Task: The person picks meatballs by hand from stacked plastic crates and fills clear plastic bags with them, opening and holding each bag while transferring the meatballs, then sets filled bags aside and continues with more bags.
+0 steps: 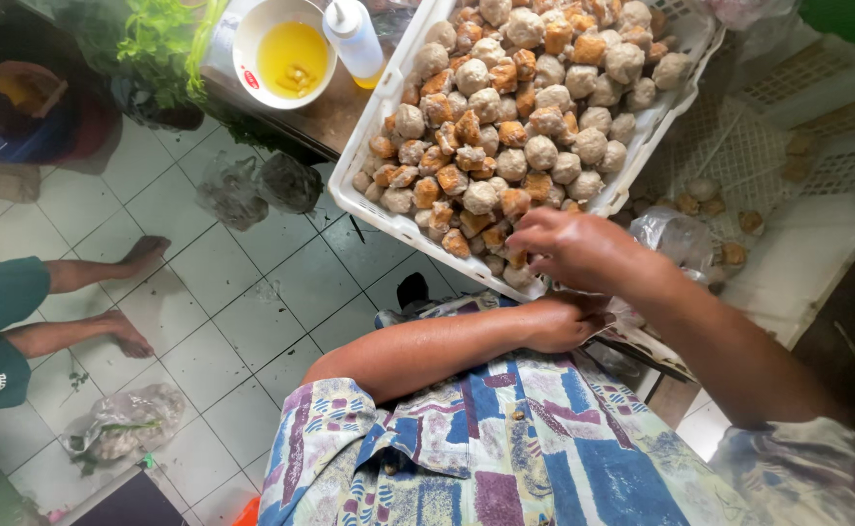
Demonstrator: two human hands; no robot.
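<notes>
Your right hand [573,248] curls its fingers onto the meatballs [505,107] at the lower edge of the white crate [369,209], centre frame; whether it has one pinched, you cannot tell. Your left hand [564,321] rests clenched just below, what it holds hidden. The balls look light, soft and slick: pinch gently around the middle. A bowl of yellow liquid [286,49] sits upper left.
</notes>
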